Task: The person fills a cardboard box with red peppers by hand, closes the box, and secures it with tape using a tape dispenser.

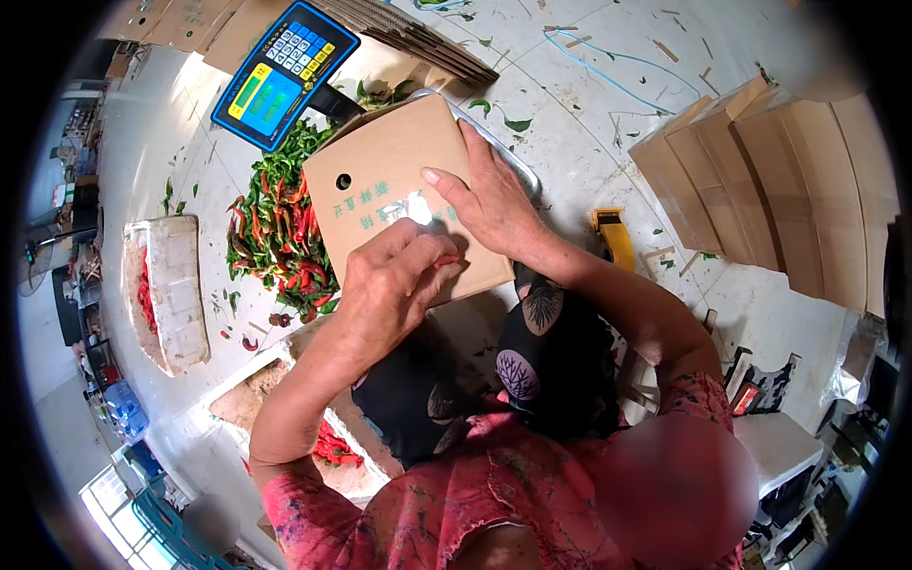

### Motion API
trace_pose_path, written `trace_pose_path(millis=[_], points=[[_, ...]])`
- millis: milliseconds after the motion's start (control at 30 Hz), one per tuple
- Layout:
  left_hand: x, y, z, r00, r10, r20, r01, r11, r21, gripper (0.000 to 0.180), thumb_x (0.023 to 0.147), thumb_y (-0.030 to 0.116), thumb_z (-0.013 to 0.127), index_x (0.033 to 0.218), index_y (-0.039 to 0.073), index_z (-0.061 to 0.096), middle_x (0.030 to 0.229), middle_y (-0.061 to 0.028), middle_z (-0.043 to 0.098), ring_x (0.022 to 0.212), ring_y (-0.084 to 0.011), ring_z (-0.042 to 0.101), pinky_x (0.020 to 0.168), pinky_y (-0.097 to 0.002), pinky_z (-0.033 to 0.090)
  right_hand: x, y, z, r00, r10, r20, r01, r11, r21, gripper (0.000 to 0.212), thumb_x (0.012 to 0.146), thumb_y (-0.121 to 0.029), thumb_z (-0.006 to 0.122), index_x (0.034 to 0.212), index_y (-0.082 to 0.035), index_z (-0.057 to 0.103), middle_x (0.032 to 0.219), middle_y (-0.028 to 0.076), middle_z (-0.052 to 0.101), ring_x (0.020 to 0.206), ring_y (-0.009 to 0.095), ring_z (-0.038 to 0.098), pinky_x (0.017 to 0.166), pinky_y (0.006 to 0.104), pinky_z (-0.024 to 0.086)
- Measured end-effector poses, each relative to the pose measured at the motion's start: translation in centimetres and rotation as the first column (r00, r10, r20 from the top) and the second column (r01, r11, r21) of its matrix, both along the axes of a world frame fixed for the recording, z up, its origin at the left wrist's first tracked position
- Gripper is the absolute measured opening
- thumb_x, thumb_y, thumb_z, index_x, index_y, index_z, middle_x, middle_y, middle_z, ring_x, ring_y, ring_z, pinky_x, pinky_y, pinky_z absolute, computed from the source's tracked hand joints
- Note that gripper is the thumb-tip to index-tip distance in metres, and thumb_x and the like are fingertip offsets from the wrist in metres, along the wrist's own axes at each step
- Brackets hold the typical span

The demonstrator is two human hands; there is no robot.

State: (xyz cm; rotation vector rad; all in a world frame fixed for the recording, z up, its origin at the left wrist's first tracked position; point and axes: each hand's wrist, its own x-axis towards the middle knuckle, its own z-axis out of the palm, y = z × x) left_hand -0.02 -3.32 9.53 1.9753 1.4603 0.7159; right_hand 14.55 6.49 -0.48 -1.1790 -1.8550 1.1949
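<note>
A closed brown cardboard box (pixel 380 161) with green print and a round hole stands before my knees on a metal scale pan (pixel 524 171). My left hand (pixel 399 280) is closed, its fingertips curled together against the box's printed face. Beside these fingertips lies a shiny whitish patch (pixel 416 207), perhaps tape or film. What the fingers pinch, if anything, is hidden by the hand. My right hand (pixel 499 195) lies along the box's right edge, fingers stretched and thumb out on the face. Behind the box rises the scale's blue-framed display and keypad (pixel 285 76).
Red and green peppers (pixel 280 228) are heaped left of the box. A white foam crate (pixel 176 294) stands farther left; another holds red peppers (pixel 334 446) by my left elbow. Cartons (pixel 750 180) stand at right, a yellow tape dispenser (pixel 616 237) nearer. Flattened cardboard (pixel 418 38) lies behind.
</note>
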Motion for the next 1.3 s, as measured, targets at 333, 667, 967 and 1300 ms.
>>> trace_pose_path(millis=[333, 667, 967, 1300], points=[[0.8, -0.1, -1.0, 0.996, -0.004, -0.085, 0.012, 0.995, 0.100, 0.018, 0.085, 0.001, 0.076, 0.102, 0.003, 0.071, 0.088, -0.0128, 0.067, 0.076, -0.0325, 0.069, 0.068, -0.0412, 0.056, 0.2, -0.1, -0.4, 1.000, -0.006, -0.012, 0.006, 1.000, 0.014, 0.083, 0.097, -0.042, 0.063, 0.154, 0.005, 0.027, 0.143, 0.033, 0.047, 0.129, 0.049, 0.049, 0.110, 0.0544, 0.039], [-0.1, -0.4, -2.1, 0.970, -0.089, -0.227, 0.129, 0.978, 0.165, 0.039, 0.072, -0.008, 0.070, 0.109, 0.002, 0.067, 0.100, -0.0149, 0.067, 0.086, -0.0345, 0.069, 0.073, -0.0419, 0.058, -0.2, -0.1, -0.5, 1.000, -0.025, 0.004, 0.025, 1.000, 0.006, 0.082, 0.096, -0.043, 0.063, 0.152, 0.005, 0.030, 0.145, 0.031, 0.047, 0.131, 0.048, 0.049, 0.110, 0.0542, 0.039], [0.4, -1.0, -1.4, 0.951, 0.000, -0.309, 0.068, 0.975, 0.210, 0.031, 0.074, -0.006, 0.078, 0.102, 0.003, 0.070, 0.093, -0.0126, 0.069, 0.083, -0.0316, 0.071, 0.069, -0.0382, 0.058, -0.1, -0.1, -0.2, 1.000, -0.028, 0.007, 0.028, 1.000, -0.012, 0.084, 0.096, -0.044, 0.063, 0.153, 0.006, 0.028, 0.146, 0.032, 0.046, 0.135, 0.047, 0.046, 0.113, 0.0539, 0.036], [0.1, -0.2, -0.7, 0.944, -0.118, -0.308, 0.158, 0.982, 0.107, 0.040, 0.067, -0.008, 0.075, 0.106, 0.002, 0.070, 0.100, -0.0132, 0.070, 0.083, -0.0320, 0.071, 0.073, -0.0382, 0.059, 0.3, 0.0, 0.3, 0.999, -0.024, 0.025, 0.026, 0.997, -0.073, 0.085, 0.095, -0.043, 0.062, 0.154, 0.006, 0.027, 0.148, 0.032, 0.045, 0.137, 0.047, 0.044, 0.114, 0.0542, 0.036]])
